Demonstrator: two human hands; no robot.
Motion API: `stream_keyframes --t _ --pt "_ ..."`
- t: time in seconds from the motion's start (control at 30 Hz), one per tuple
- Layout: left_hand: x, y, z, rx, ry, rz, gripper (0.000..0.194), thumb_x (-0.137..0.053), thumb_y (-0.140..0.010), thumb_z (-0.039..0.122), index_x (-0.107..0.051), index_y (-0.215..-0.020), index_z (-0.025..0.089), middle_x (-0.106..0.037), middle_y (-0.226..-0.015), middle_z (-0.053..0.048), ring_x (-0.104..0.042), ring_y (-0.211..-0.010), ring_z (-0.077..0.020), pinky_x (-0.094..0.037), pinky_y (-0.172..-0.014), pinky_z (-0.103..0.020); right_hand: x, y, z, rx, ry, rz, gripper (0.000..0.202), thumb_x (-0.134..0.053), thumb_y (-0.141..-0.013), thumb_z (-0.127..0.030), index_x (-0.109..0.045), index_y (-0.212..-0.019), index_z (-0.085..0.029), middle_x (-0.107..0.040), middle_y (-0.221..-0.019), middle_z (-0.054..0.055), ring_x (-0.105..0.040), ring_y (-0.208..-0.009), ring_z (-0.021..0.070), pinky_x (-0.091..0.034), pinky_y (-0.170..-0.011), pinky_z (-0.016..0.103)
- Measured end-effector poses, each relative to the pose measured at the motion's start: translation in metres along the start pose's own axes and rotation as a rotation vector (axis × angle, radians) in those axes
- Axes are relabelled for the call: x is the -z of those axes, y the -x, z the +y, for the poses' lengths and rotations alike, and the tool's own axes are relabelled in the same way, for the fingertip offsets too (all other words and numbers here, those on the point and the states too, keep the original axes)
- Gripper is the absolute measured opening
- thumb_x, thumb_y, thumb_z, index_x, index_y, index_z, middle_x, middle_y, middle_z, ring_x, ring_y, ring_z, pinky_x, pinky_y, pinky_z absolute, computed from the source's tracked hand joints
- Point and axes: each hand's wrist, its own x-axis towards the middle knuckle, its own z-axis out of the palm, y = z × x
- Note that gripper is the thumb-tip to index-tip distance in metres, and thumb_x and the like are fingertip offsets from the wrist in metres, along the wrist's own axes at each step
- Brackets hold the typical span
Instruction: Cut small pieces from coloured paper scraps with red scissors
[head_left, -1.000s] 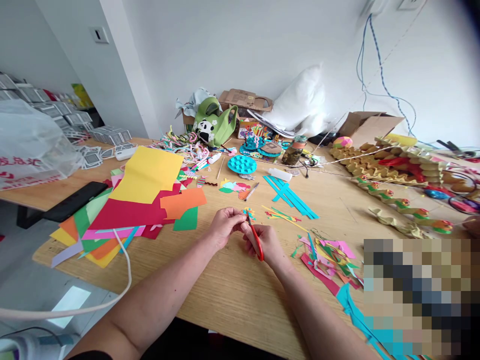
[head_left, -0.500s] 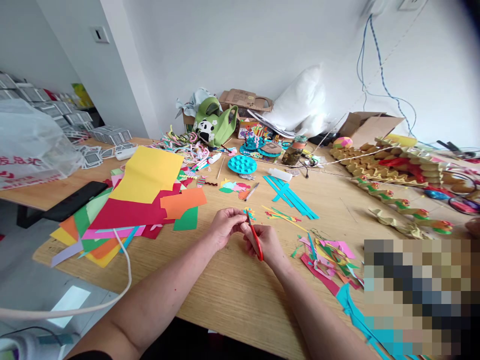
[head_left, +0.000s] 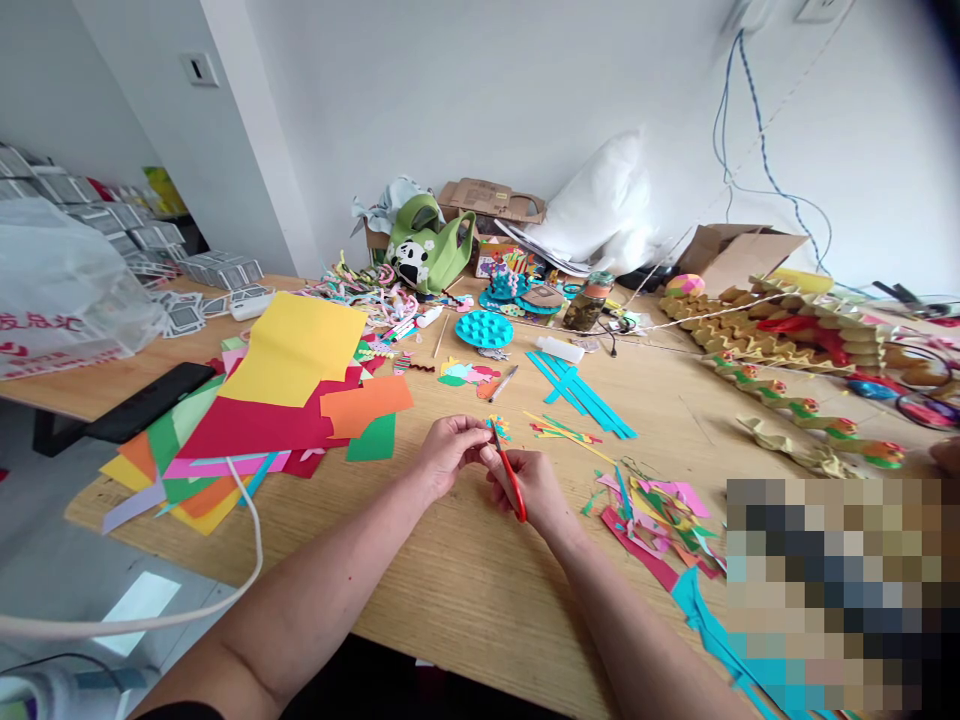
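Near the middle of the table, my right hand (head_left: 534, 490) is closed around red-handled scissors (head_left: 513, 482), their blades pointing away from me. My left hand (head_left: 451, 456) is pinched right beside the blades; what its fingers hold, if anything, is too small to make out. Just beyond the scissor tips lie tiny yellow, blue and orange paper bits (head_left: 501, 426). Narrow paper strips (head_left: 564, 431) in yellow, green and red rest to their right. Further back are a pen (head_left: 503, 384) and several rounded paper cut-outs (head_left: 469, 373).
Coloured paper sheets (head_left: 292, 350) are piled at left, beside a black phone-like slab (head_left: 154, 402). Paper scraps (head_left: 652, 515) and blue strips (head_left: 581, 395) lie at right. Behind stand a blue dimpled plate (head_left: 484, 329), a jar (head_left: 589, 303), a green panda bag (head_left: 431, 250) and egg cartons (head_left: 795, 320).
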Motion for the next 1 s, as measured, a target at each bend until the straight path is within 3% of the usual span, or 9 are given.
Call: stream_keyframes --t 0.47,1.0 --pt "0.008 -0.003 0.003 0.014 -0.081 -0.062 0.021 -0.076 -0.058 0.025 -0.063 -0.065 0.011 -0.062 -0.062 -0.002 -0.056 -0.055 -0.0099 -0.045 -0.055 -0.024 0.003 0.001 -0.006 -0.065 -0.076 -0.062 0.057 -0.061 -0.07 -0.07 -0.055 -0.058 -0.015 -0.057 -0.042 0.001 -0.048 -0.033 0.009 -0.033 -0.034 0.018" --pt "0.016 -0.004 0.012 0.068 -0.166 -0.129 0.017 -0.074 -0.056 0.022 -0.061 -0.062 0.012 -0.063 -0.063 -0.003 -0.057 -0.055 -0.0102 -0.044 -0.054 -0.023 0.008 0.004 -0.01 -0.009 -0.051 -0.216 0.057 -0.055 -0.075 -0.07 -0.055 -0.057 -0.015 -0.058 -0.046 0.001 -0.05 -0.037 0.0083 -0.034 -0.037 0.018"
